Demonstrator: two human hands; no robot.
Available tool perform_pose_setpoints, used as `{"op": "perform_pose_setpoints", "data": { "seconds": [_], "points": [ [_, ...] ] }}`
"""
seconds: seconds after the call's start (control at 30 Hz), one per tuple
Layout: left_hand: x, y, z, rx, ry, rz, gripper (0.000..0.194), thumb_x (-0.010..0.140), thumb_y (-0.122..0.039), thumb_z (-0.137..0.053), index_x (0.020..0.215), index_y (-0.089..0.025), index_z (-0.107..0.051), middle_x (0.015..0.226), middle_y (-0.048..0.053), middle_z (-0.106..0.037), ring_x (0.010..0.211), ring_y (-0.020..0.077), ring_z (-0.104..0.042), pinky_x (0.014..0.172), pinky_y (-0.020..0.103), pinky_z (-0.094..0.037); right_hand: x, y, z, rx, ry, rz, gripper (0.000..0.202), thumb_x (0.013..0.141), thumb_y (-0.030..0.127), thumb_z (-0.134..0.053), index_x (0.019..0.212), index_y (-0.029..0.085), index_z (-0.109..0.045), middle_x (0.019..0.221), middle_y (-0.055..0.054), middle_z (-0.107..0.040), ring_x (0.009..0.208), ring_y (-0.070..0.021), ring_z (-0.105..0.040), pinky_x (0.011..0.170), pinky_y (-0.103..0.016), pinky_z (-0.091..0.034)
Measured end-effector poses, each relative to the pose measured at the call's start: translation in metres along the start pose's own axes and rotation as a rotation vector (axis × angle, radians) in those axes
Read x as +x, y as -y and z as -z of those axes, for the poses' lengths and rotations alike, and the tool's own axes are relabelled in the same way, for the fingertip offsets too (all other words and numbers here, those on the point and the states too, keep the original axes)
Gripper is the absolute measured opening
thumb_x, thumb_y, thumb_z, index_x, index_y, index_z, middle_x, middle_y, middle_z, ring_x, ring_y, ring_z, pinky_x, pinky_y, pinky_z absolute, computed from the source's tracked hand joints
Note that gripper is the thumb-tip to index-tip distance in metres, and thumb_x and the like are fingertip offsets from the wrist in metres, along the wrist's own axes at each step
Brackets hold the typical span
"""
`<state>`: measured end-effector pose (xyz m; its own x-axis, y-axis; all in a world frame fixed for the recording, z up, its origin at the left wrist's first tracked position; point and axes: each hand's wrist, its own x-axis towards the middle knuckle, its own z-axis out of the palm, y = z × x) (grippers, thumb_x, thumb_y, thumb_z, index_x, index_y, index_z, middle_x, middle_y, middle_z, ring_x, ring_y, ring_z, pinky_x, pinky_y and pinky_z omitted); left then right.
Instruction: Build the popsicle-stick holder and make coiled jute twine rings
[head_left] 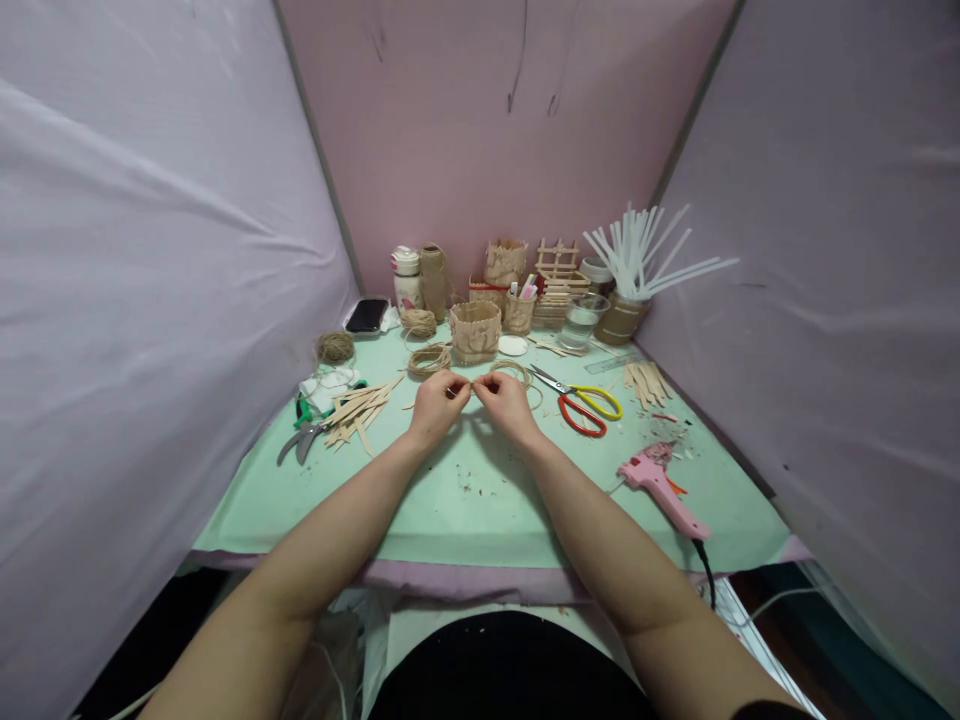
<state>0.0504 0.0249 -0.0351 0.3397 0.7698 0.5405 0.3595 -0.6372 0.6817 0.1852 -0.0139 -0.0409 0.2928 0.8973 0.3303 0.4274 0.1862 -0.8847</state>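
Two forearms [352,515] [592,515], two near-touching hands [435,408] [508,405]

Passage is available over the tabletop [469,525] between left forearm [352,515] and right forearm [589,530]. Right side: scissors [568,388], then pink glue gun [667,495], obstruct lateral travel. Left side: wooden sticks [364,410] and pruning shears [304,440] obstruct likewise. Ahead: twine coil [429,361] and taller basket [475,335] block low forward reach

A craft workspace within fabric walls [150,250]: glue gun [664,490] right of the scissors [568,388], wood strips [360,410] and twine [429,363] left.
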Motion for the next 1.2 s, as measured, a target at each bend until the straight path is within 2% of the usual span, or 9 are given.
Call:
{"op": "perform_pose_setpoints", "data": {
  "seconds": [0.27,0.7,0.77,0.9,0.97,1.2],
  "points": [
    [0.001,0.004,-0.005,-0.103,0.0,0.087,0.012,0.074,-0.025,-0.056,0.07,-0.018,-0.065,0.073,0.003,-0.062,0.072,0.0149,-0.056,0.067,0.026,-0.045,0.001,-0.001,0.0,0.096,-0.005,-0.11,0.018,0.07,0.031,-0.055,0.064,0.016,-0.063,0.064,-0.001,-0.061,0.062,-0.014,-0.054,0.06,-0.026,-0.041],
    [0.004,0.002,-0.001,-0.228,0.057,0.119,0.019,0.076,-0.034,-0.058,0.073,-0.017,-0.066,0.075,0.003,-0.063,0.074,0.0158,-0.057,0.067,0.026,-0.044,0.002,0.004,0.003,0.343,0.042,-0.324,0.022,0.068,0.038,-0.06,0.071,0.017,-0.065,0.059,0.001,-0.054,0.053,-0.0113,-0.045,0.047,-0.023,-0.034],
    [0.004,0.003,-0.002,-0.24,0.05,0.126,0.019,0.076,-0.034,-0.059,0.073,-0.017,-0.066,0.075,0.003,-0.064,0.074,0.0158,-0.057,0.067,0.026,-0.044,0.001,0.004,0.002,0.282,0.007,-0.249,0.019,0.069,0.036,-0.06,0.07,0.017,-0.064,0.06,0.001,-0.056,0.056,-0.0125,-0.048,0.052,-0.025,-0.038],
    [0.002,0.004,-0.004,-0.252,0.031,0.15,0.021,0.075,-0.036,-0.06,0.074,-0.016,-0.067,0.075,0.003,-0.064,0.072,0.0151,-0.057,0.067,0.026,-0.044,-0.003,0.006,0.0,-0.028,-0.153,0.056,0.009,0.073,0.025,-0.056,0.067,0.019,-0.06,0.069,-0.002,-0.06,0.068,-0.0161,-0.053,0.066,-0.029,-0.042],
    [0.002,0.005,-0.006,-0.27,0.024,0.185,0.022,0.074,-0.036,-0.061,0.074,-0.016,-0.067,0.074,0.003,-0.065,0.071,0.0148,-0.057,0.067,0.026,-0.044,-0.005,0.006,0.0,-0.152,-0.187,0.169,0.01,0.076,0.021,-0.053,0.067,0.019,-0.059,0.073,-0.003,-0.06,0.071,-0.0169,-0.053,0.068,-0.029,-0.041],
    [0.002,0.01,-0.009,-0.361,0.013,0.297,0.024,0.072,-0.037,-0.063,0.074,-0.014,-0.068,0.066,0.002,-0.062,0.063,0.0129,-0.053,0.062,0.026,-0.041,-0.004,0.005,0.0,-0.188,-0.11,0.232,0.015,0.079,0.017,-0.052,0.072,0.019,-0.065,0.073,-0.004,-0.062,0.071,-0.0169,-0.055,0.068,-0.029,-0.042]
  ]
}}
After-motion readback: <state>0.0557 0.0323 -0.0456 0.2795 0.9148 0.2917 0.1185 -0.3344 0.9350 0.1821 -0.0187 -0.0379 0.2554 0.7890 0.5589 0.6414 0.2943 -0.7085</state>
